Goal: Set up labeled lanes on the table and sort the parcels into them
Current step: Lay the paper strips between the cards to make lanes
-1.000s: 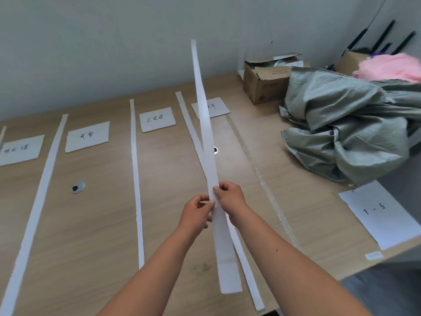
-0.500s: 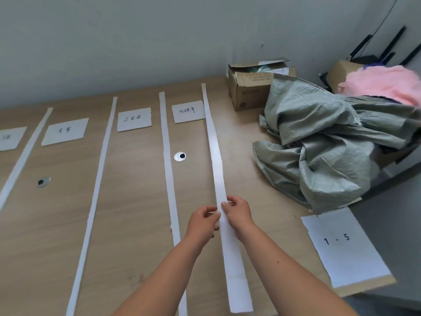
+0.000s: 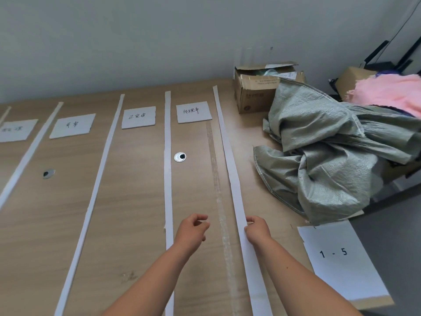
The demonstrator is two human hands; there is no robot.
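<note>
Lane setup, pretty much the last bit: the rightmost strip (image 3: pixel 230 160) is laid from the far edge of the desk (image 3: pixel 132 201) to the near edge and pinched by the right hand (image 3: pixel 257 229). The left hand (image 3: pixel 193 229) fingers are loosely curled, nothing held. Pressing the strip flat is probably needed next, then sorting.

Label cards (image 3: pixel 194 112) between paper strips (image 3: pixel 230 160) on table (image 3: pixel 127 201)

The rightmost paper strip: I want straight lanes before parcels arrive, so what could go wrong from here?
1. Only the right hand pinches the rightmost paper strip, at one spot; the rest looks loose, so it could skew as it is adjusted.
2. The grey woven sack is heaped close beside the strip and could slump onto it or nudge it.
</note>
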